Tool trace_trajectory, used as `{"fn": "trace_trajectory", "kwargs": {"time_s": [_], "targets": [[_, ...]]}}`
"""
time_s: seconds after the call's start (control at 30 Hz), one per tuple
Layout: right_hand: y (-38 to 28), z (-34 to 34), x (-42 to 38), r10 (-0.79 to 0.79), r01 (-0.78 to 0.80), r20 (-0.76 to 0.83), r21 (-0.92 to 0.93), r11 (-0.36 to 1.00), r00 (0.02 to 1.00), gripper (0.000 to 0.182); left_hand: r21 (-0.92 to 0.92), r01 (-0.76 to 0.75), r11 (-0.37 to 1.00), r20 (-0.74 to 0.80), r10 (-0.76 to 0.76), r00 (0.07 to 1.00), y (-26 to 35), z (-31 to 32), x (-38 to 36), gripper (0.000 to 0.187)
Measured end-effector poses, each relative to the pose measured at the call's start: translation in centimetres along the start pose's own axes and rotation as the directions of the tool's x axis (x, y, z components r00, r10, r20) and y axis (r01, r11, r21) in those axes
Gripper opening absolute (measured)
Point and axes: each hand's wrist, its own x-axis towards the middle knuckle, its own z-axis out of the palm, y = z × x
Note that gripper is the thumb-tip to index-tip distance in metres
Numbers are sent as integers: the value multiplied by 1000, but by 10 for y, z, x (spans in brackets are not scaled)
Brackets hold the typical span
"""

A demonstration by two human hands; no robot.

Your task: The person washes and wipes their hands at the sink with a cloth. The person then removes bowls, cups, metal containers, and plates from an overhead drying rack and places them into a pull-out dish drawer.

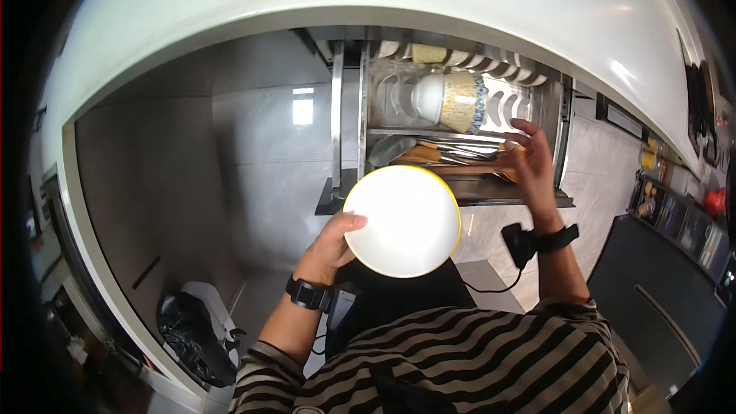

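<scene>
Striped black-and-tan shirt (452, 360) sleeves reach up on both sides below a round white bowl with a yellow rim (402, 221). At the bowl's left edge, the left hand (333, 239) grips it, thumb on top. Up and right of the bowl, the right hand (534, 162) is open, fingers bent and apart; I can't tell if it touches anything. Just past the bowl, wooden-handled cooking tools (429, 155) lie in an open metal-sided drawer (337, 115). Farther past it sit patterned yellow-and-blue stacked bowls (462, 100).
</scene>
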Motion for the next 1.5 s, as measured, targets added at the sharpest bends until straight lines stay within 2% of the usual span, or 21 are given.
{"fn": "trace_trajectory", "kwargs": {"time_s": [0.07, 0.17, 0.23, 0.27, 0.3, 0.37, 0.43, 0.47, 0.53, 0.6, 0.63, 0.73, 0.87, 0.9, 1.0, 1.03, 1.13, 1.17, 1.27, 1.33, 1.5], "targets": [[-29, 13, -12, -324, 318, 9, -214, 923, 946, 29, 43, 14, 999, 24, -15, 1000, 5, 8, 18, 50], [-12, 11, 14, -379, 335, -18, -432, 838, 925, 26, 63, 21, 998, 66, -25, 997, 7, 17, 37, 48], [5, 22, 43, -470, 432, 126, -648, 628, 873, 37, 58, 19, 998, 66, -23, 998, 5, 20, 44, 48], [10, 32, 55, -396, 436, 239, -715, 546, 887, 51, 55, 20, 998, 64, -23, 998, 3, 20, 46, 47], [15, 43, 67, -395, 489, 317, -726, 484, 862, 60, 84, 16, 996, 70, -22, 997, 2, 21, 47, 48], [26, 62, 88, -316, 566, 472, -735, 375, 823, 63, 66, 41, 997, 41, -43, 998, 0, 21, 41, 50], [22, 77, 101, -152, 552, 531, -790, 267, 833, 64, 84, 72, 994, -19, -71, 997, -3, 13, 34, 54], [31, 92, 108, -105, 508, 497, -845, 168, 861, 50, 110, 65, 992, -45, -60, 997, -5, 16, 31, 55], [49, 116, 121, 17, 398, 404, -908, 132, 915, 39, 161, 45, 986, -92, -30, 995, -6, 25, 28, 57], [37, 126, 125, 228, 404, 412, -911, 80, 882, 37, 206, 68, 976, -137, -40, 990, -4, 31, 23, 60], [36, 131, 124, 274, 426, 418, -904, 31, 866, 38, 224, 73, 972, -158, -38, 987, -4, 31, 21, 60], [45, 136, 132, 320, 438, 424, -898, 31, 847, 36, 233, 96, 968, -185, -53, 981, -4, 29, 17, 61], [46, 110, 127, 23, 537, 550, -822, 192, 835, 31, 213, 88, 973, -184, -48, 982, -7, 27, 17, 61], [46, 104, 123, -116, 577, 566, -794, 189, 817, 27, 205, 82, 975, -187, -43, 981, -7, 28, 17, 61], [46, 100, 114, -201, 615, 584, -769, 173, 786, 29, 182, 59, 981, -183, -25, 983, -10, 28, 20, 60], [41, 96, 111, -212, 625, 589, -749, 217, 780, 42, 179, 58, 982, -177, -26, 984, -10, 30, 21, 60], [23, 83, 101, -272, 629, 568, -672, 390, 777, 62, 169, 66, 983, -157, -39, 987, -10, 33, 25, 60], [15, 76, 96, -276, 616, 554, -656, 436, 785, 74, 168, 78, 983, -149, -53, 987, -9, 32, 26, 60], [-16, 42, 76, -248, 449, 403, -551, 704, 881, 74, 191, 98, 977, -131, -73, 989, -4, 28, 26, 61], [-19, 8, 64, -316, 407, 264, -465, 786, 911, 74, 193, 103, 976, -130, -79, 988, 0, 26, 26, 60], [22, -82, 60, -314, 324, 129, -623, 712, 941, 75, 186, 116, 976, -111, -96, 989, 3, 28, 29, 59]]}}
